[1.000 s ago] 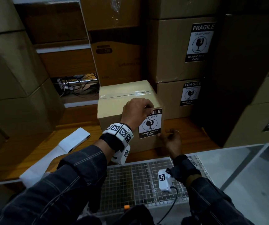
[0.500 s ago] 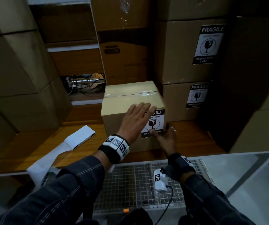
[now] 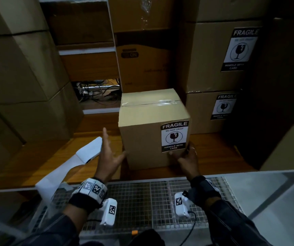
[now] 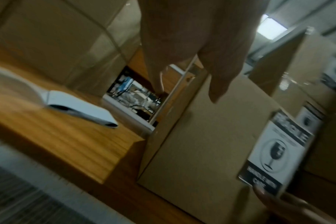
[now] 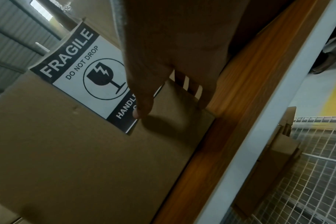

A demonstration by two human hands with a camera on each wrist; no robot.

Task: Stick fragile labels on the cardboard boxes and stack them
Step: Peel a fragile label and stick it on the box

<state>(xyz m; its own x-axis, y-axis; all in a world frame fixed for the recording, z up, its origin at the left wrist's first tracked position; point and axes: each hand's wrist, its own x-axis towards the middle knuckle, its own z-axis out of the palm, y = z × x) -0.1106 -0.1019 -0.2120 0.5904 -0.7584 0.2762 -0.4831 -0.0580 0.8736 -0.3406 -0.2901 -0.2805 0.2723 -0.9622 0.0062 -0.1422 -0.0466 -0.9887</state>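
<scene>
A taped cardboard box [image 3: 142,119] stands on the wooden table [image 3: 41,157], with a black-and-white fragile label [image 3: 174,136] on the right of its front face. My right hand [image 3: 187,157] holds the lower right corner: the thumb lies on the label's bottom edge and the fingers reach round the right side. The right wrist view shows that thumb on the label [image 5: 82,72] and the box [image 5: 67,151]. My left hand [image 3: 110,153] is open beside the box's left edge, fingers spread and pointing away, thumb near the cardboard. The left wrist view is blurred; it shows the box [image 4: 201,144] and label [image 4: 278,151].
A white strip of backing paper [image 3: 89,151] lies on the table left of the box. Two labelled boxes [image 3: 210,55] [image 3: 201,112] are stacked at the right, with plain boxes [image 3: 18,68] at the left and behind. A wire-mesh shelf [image 3: 142,201] runs along the near edge.
My left hand has come off the label and the box's front and swung to the box's left side, fingers spread. My right hand stays at the lower right corner.
</scene>
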